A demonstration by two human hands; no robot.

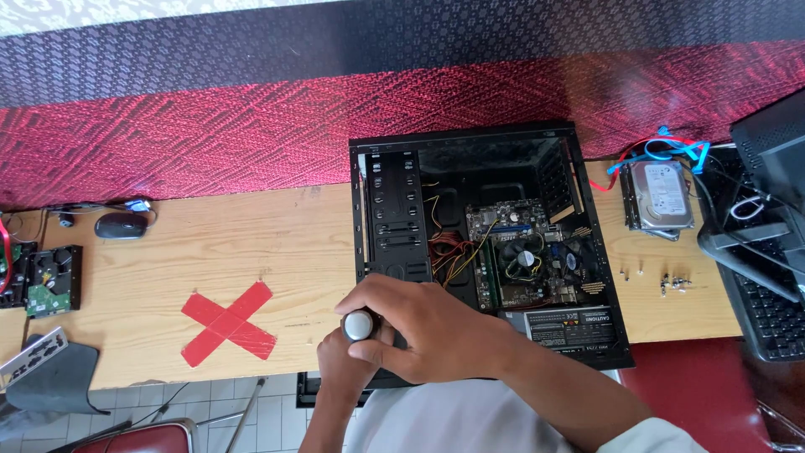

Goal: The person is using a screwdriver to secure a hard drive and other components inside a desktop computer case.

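Both hands meet at the near-left corner of the open computer case (470,147), and the thing between them is a screwdriver (359,325); only its rounded grey butt end shows, aimed straight up at the camera, so the long axis runs down and away from view, shaft and tip hidden under the hands; the right hand (428,323) lies over the top, fingers curled shut round the handle with the thumb pressed beside the grey cap; the left hand (340,361) sits just below and beneath it, mostly covered (whether those fingers close on anything I cannot tell); the case lies on its side on the wooden table (243,252), black, side panel off, opening upward; inside it, a green motherboard (524,252) with a round cooler fan, a bundle of red, yellow and black wires (449,256) to its left, a column of empty drive bays (390,214) along the left wall, and a power supply (574,323) at the near edge; outward now, a red tape cross (228,323) to the left on the table; a bare hard drive (662,195) with red and blue cables to the right; small screws (662,281) near it; a black keyboard (767,310) at the far right; a mouse (120,225) far left.
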